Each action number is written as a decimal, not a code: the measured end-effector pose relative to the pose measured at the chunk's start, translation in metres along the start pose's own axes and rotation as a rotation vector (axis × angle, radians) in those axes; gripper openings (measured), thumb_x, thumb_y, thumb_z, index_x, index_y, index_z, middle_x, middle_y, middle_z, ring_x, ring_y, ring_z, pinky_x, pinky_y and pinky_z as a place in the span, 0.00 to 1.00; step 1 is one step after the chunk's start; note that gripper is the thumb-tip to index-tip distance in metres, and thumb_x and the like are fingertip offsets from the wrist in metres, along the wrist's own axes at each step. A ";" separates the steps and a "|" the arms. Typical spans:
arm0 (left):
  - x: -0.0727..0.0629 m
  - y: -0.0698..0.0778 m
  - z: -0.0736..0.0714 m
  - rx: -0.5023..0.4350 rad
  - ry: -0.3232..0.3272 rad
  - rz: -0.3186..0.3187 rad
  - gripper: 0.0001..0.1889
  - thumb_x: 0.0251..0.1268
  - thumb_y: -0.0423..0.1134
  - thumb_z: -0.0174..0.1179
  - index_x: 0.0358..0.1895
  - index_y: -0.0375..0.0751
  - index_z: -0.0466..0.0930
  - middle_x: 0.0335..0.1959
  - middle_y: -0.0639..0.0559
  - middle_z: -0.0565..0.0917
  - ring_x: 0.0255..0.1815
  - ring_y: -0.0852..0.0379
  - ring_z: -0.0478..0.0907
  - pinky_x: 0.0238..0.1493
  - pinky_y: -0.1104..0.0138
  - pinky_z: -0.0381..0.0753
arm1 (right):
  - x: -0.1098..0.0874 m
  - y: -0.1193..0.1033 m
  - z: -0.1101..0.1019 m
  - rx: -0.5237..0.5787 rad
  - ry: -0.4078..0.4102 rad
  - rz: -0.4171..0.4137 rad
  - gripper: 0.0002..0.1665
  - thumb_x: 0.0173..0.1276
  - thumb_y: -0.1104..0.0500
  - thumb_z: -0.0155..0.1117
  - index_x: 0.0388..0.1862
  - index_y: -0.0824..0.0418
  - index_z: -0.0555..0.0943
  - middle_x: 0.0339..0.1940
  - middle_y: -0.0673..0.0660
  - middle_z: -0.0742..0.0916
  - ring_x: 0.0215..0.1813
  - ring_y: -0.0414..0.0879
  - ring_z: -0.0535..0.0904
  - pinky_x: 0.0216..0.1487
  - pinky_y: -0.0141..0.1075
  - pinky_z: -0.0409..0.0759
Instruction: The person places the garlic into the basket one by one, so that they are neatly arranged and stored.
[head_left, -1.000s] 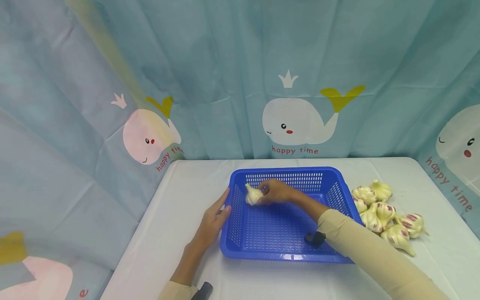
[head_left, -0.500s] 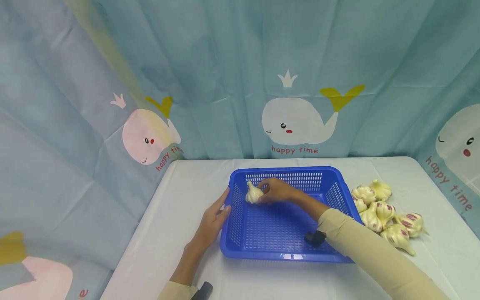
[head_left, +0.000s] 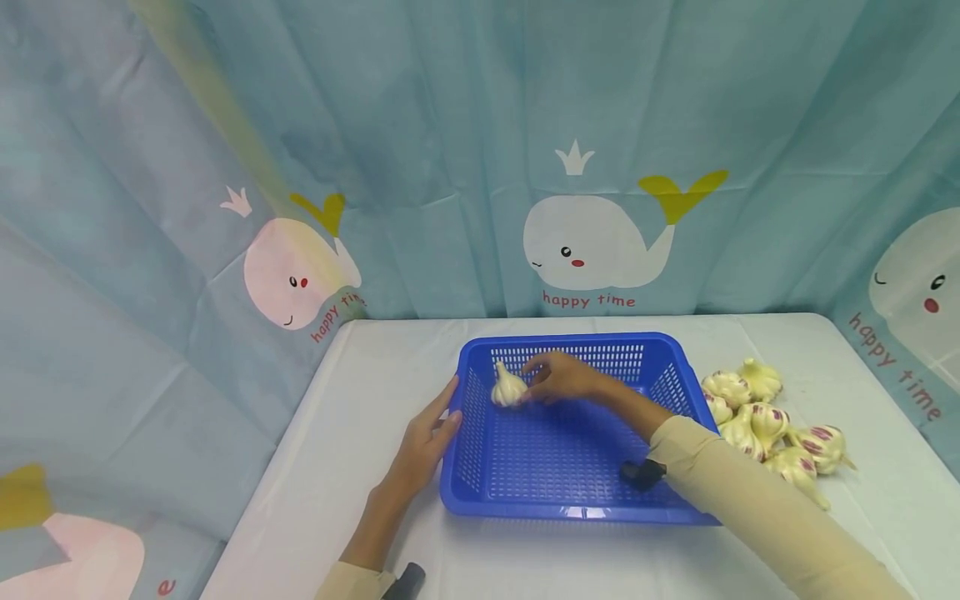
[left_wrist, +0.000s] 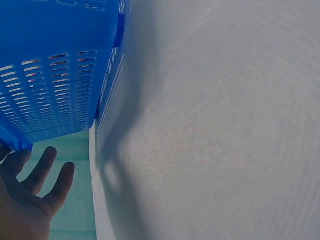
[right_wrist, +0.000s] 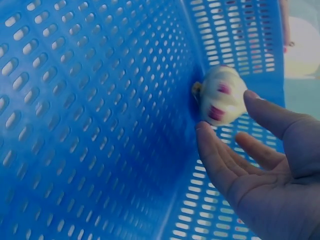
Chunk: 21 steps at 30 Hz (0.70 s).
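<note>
A garlic bulb [head_left: 507, 388] with purple streaks sits in the far left corner of the blue perforated basket [head_left: 540, 512], its stem pointing up. My right hand [head_left: 564, 378] is beside it; in the right wrist view the thumb and fingers are spread around the bulb [right_wrist: 222, 96], fingertips right at its skin, without gripping. My left hand [head_left: 422, 450] rests at the basket's left rim with fingers extended. From the left wrist, that hand [left_wrist: 30, 200] shows spread fingers next to the basket wall [left_wrist: 50, 85].
Several more garlic bulbs [head_left: 767, 427] lie in a heap on the white table [head_left: 397, 358], just right of the basket. A whale-print curtain [head_left: 450, 167] hangs behind the table and along its sides. Dark camera mounts [head_left: 642, 475] are worn at the wrists.
The garlic bulb has tipped more upright in the basket corner. My right hand has loosened from it and drawn slightly to the right. The left hand stays put.
</note>
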<state>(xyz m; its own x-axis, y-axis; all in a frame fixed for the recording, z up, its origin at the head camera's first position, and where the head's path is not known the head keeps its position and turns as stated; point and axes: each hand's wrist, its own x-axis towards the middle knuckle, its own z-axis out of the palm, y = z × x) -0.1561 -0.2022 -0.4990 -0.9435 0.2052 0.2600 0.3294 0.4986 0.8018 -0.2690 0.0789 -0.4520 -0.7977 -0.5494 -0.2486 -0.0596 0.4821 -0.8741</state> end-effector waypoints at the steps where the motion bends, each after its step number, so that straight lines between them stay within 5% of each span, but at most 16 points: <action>1: 0.000 0.000 0.000 -0.001 0.000 0.002 0.31 0.87 0.48 0.47 0.86 0.51 0.56 0.85 0.57 0.62 0.85 0.51 0.61 0.73 0.42 0.76 | -0.001 0.000 -0.002 0.006 0.000 0.001 0.37 0.66 0.62 0.78 0.71 0.71 0.75 0.53 0.69 0.89 0.51 0.61 0.90 0.53 0.48 0.91; 21: 0.000 0.000 -0.001 0.008 0.004 0.004 0.31 0.87 0.48 0.48 0.86 0.50 0.56 0.85 0.56 0.62 0.85 0.51 0.61 0.72 0.43 0.77 | -0.039 -0.016 -0.043 0.088 0.015 -0.023 0.34 0.72 0.58 0.73 0.73 0.69 0.75 0.53 0.63 0.89 0.59 0.63 0.86 0.60 0.56 0.87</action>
<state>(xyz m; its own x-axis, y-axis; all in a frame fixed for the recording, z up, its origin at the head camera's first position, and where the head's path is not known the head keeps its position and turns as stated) -0.1564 -0.2029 -0.4986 -0.9422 0.2040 0.2656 0.3337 0.5042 0.7965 -0.2627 0.1217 -0.4103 -0.8060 -0.5487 -0.2221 -0.0254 0.4069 -0.9131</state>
